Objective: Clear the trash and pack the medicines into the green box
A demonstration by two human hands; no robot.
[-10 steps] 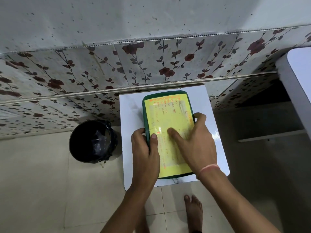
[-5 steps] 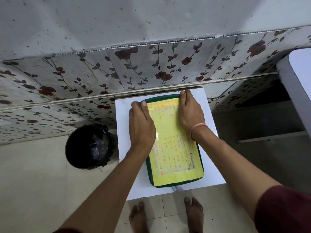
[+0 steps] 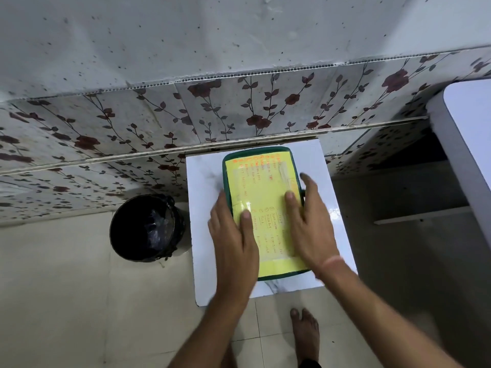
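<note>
On white table (image 3: 204,235), green box (image 3: 255,151) between fingers (image 3: 291,197)

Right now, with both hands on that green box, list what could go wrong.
1. The green box lies skewed on the small white table, its near corner close to the front edge; a hard press by the left hand or right hand might slide it off.
2. The taped yellow sheet under the palms could wrinkle or peel.
3. The bin stands beside the table, so a box knocked leftward could drop in.
</note>
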